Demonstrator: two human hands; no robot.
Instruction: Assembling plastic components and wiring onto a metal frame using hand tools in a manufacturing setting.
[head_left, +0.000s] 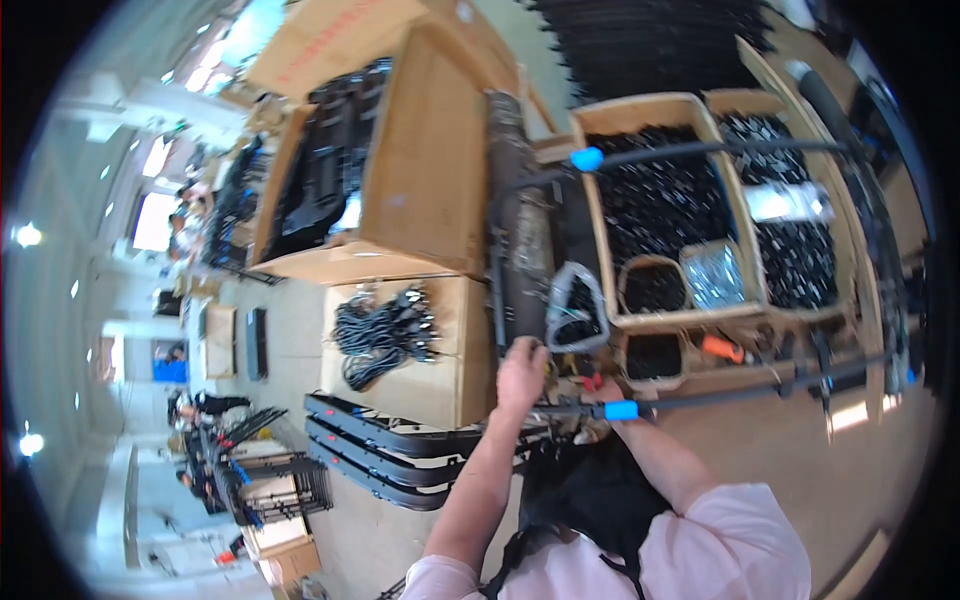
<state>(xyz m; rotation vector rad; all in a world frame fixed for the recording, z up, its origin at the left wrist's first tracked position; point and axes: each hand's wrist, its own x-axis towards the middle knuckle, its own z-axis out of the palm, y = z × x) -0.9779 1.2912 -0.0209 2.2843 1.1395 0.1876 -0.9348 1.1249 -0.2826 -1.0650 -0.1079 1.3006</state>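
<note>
In front of me lies a black tubular frame [700, 398], its long bars running off to the right. My left hand [522, 376] is closed at the frame's near left corner, its fingers curled round the dark bar. My right hand [604, 398] is by the near bar, just at a bright blue sleeve [621, 410]. That bar and the sleeve hide most of its fingers. A small red piece [592, 382] shows beside it. A second blue piece [587, 159] sits on the far bar. Just beyond my hands stands a clear plastic bag [577, 308] with dark parts in it.
Boxes of small black parts [655, 200] stand beyond the near bar, with an orange-handled tool [722, 348] close by. To the left, bundled black cables [385, 335] lie on a carton [455, 350]. Curved black rails [390, 440] are stacked below it. A large open carton [425, 160] stands behind.
</note>
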